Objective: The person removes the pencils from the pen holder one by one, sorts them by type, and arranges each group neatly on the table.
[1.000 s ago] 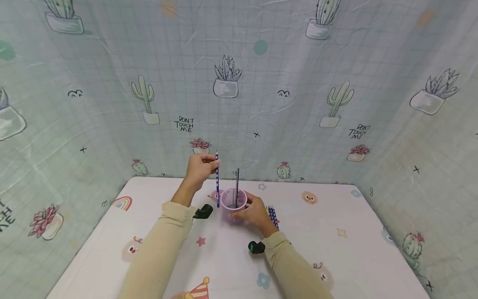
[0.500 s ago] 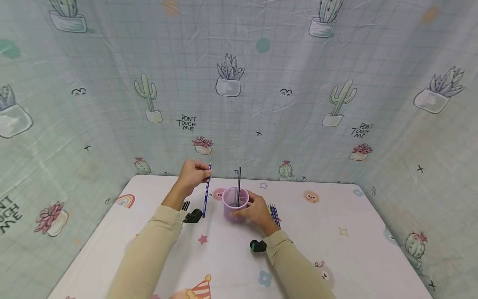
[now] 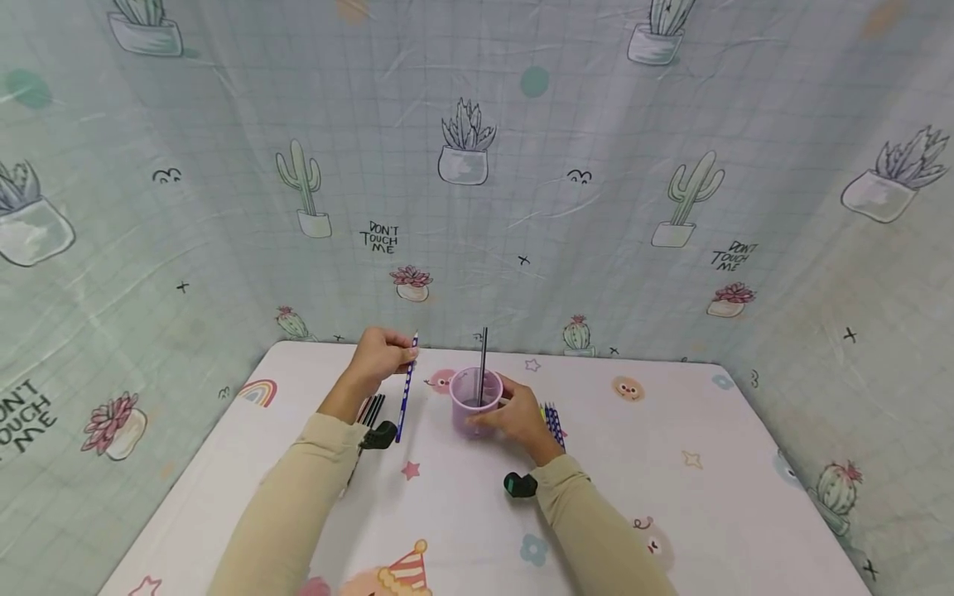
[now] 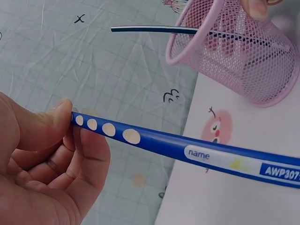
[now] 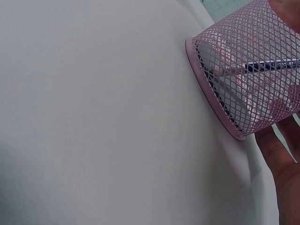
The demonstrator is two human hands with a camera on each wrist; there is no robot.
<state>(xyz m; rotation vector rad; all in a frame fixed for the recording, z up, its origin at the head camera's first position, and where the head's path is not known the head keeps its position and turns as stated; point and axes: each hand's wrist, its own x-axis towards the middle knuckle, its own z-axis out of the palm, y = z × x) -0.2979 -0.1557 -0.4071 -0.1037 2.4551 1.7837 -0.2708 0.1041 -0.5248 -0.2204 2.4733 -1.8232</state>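
My left hand (image 3: 382, 358) pinches a blue pencil (image 3: 406, 393) with white oval dots near its upper end, point up. In the left wrist view the thumb and fingers close on the tip end of the blue pencil (image 4: 164, 145), and the word "name" shows on its barrel. The pencil hangs left of a pink mesh pen cup (image 3: 465, 418). Around the side of the cup curl the fingers of my right hand (image 3: 517, 418). A dark, slim pencil (image 4: 140, 29) leans inside the cup, its upper end above the rim.
Several black pencils (image 3: 373, 408) lie on the white patterned table (image 3: 447, 521) beside my left wrist. Several blue patterned pencils (image 3: 553, 424) lie to the right of my right hand, partly hidden by it. A cactus-print cloth (image 3: 477, 232) stands behind the table.
My left hand has moved left and down with the blue pencil, away from the cup. The black pencils have come into view by the left wrist. The right hand still holds the cup.
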